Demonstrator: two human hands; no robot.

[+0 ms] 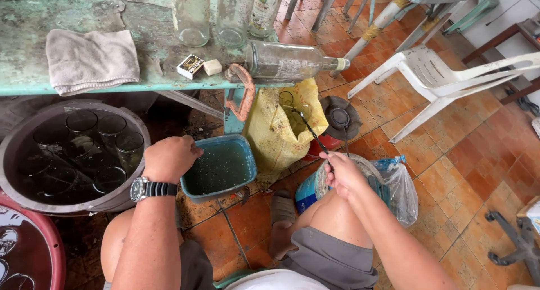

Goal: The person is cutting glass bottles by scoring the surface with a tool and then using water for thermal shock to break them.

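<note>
Sitting low over an orange tiled floor (450, 172), knees spread. Right hand (342, 172) closing in a fist around the near end of a thin dark wire rod (309, 130), gripping it firmly. Rod running long and slim from that hand up and away to the far left, its far tip ending in a small loop hovering in front of a crumpled yellow plastic sack (275, 132). Long axis therefore slanting from near right to far left, pointing toward the clear glass bottle lying on its side (287, 61) at the near edge of the worn green table (73, 9).

Left hand (169, 158) curling closed, knuckles up, resting at the near left rim of a blue rectangular plastic tub of murky water (220, 166); whether anything is being held inside that fist cannot be told. Metal wristwatch (151, 189) sitting on that wrist.

Lying bottle being far from both hands, roughly between them, the rod-bearing right hand slightly closer.

Round dark basin full of submerged glasses (73, 155) standing left of the tub. Grey folded cloth (90, 59) lying on the table's left, white plastic chair (444, 76) tipping at far right.
</note>
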